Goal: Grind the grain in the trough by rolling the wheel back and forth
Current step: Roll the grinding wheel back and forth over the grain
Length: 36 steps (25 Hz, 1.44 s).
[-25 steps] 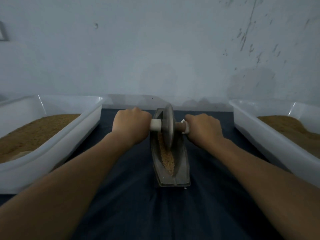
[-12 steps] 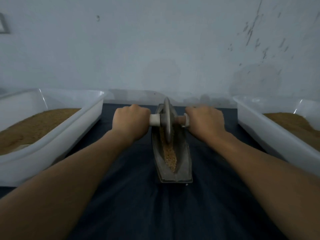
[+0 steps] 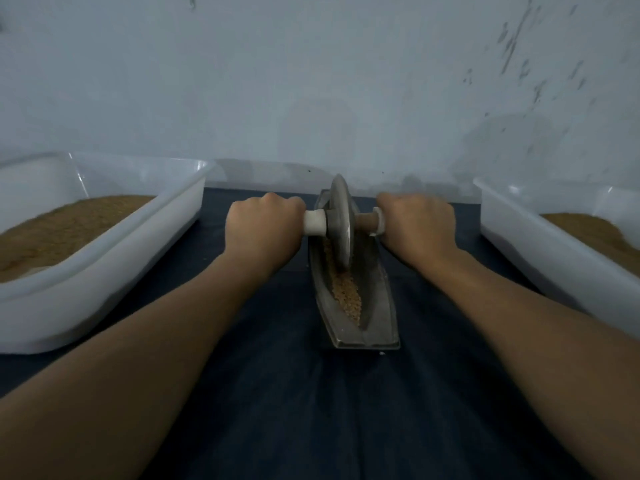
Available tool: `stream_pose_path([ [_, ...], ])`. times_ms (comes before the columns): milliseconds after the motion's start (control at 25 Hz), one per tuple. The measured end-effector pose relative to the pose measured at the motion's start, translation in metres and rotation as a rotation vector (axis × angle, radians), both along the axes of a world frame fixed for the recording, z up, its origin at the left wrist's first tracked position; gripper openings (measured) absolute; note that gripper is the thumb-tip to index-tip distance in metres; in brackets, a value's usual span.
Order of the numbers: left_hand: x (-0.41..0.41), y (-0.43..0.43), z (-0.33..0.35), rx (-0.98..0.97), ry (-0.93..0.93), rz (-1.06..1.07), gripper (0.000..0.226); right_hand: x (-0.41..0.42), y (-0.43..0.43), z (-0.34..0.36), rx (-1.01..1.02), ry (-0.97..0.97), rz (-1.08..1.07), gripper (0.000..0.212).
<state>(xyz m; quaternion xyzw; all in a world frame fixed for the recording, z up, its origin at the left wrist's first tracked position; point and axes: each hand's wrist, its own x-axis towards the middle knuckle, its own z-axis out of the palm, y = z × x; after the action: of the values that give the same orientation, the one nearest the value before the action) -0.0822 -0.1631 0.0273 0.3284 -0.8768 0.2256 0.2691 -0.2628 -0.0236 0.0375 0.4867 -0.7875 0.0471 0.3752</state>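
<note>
Spreading beneath the trough (image 3: 378, 306), dark cloth (image 3: 311, 410); stained wall (image 3: 311, 81).

Grey metal trough (image 3: 379, 306), boat-shaped, lying lengthwise. Grey disc wheel (image 3: 341, 223) upright on edge in trough's far half, w/ cross axle (image 3: 365, 221) thru centre. Tan grain (image 3: 348, 294) strewn along trough's groove, mostly near half.

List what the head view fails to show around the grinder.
- Ends of the handle: wrapped inside the left hand and right hand.
- Far end of the trough: behind the wheel.
- Grain under the wheel: covered by it.
- Left tub and right tub: cut off by the frame's side edges.
</note>
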Motion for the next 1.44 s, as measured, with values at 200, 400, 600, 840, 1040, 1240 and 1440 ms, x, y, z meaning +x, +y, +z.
stream_pose_path([
  [200,0.02,0.005,-0.007,-0.007,-0.002,-0.07,0.033,0.008,0.025,0.002,0.027,0.086,0.094,0.032],
  [400,0.016,0.008,0.005,-0.056,-0.09,-0.098,0.026,0.01,0.028,-0.009,-0.022,-0.06,0.051,0.034],
  [600,0.009,0.011,0.01,-0.058,-0.087,-0.07,0.029,0.009,0.026,-0.019,-0.084,-0.106,0.039,0.041],
  [840,0.016,0.012,0.006,-0.062,-0.011,-0.075,0.045,0.003,0.023,-0.016,-0.117,-0.027,0.079,0.021],
  [1040,0.01,0.004,0.002,-0.101,-0.001,-0.11,0.042,-0.003,0.02,-0.026,-0.078,-0.051,-0.023,0.027],
  [1240,0.001,0.0,0.008,0.01,-0.045,-0.037,0.02,0.001,0.007,0.001,0.035,-0.065,0.019,0.01],
  [1440,0.03,0.016,0.005,-0.056,-0.074,-0.126,0.036,0.017,0.039,-0.003,0.074,-0.009,0.019,0.025],
])
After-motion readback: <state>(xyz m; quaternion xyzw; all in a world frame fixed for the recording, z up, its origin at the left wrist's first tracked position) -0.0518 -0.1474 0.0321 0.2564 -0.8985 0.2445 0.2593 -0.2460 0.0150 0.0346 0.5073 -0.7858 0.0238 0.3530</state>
